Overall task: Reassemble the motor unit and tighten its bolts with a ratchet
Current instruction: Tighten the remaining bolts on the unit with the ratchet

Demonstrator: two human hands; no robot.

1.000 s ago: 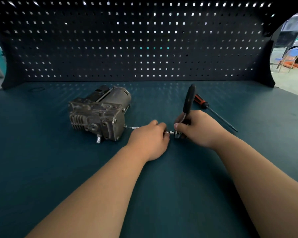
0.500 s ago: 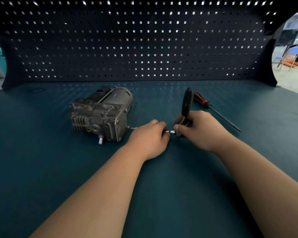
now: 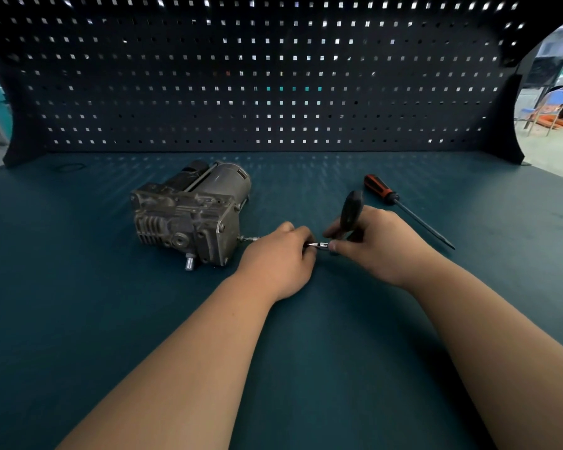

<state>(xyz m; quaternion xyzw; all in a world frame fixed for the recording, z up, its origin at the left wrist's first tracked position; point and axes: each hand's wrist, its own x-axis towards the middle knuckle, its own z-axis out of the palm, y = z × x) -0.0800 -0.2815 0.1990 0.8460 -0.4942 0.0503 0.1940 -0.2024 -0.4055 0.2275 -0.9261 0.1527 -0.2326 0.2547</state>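
The grey motor unit (image 3: 189, 216) lies on the dark green bench, left of centre. A thin metal extension bar (image 3: 317, 245) runs from a bolt on the unit's right face to the ratchet head. My left hand (image 3: 280, 258) is closed around the middle of that bar, hiding most of it. My right hand (image 3: 374, 241) grips the ratchet (image 3: 350, 209) near its head, thumb against the socket end. The ratchet's black handle stands tilted up and away from me.
A screwdriver (image 3: 400, 206) with an orange and black handle lies on the bench (image 3: 78, 319) just right of my right hand, tip pointing right. A black pegboard wall (image 3: 273, 76) closes the back of the bench. A small ring (image 3: 69, 167) lies far back left.
The ratchet handle has swung down towards me and to the left, from nearly upright to a lower tilt. My left hand stays on the bar. The motor unit has not moved.
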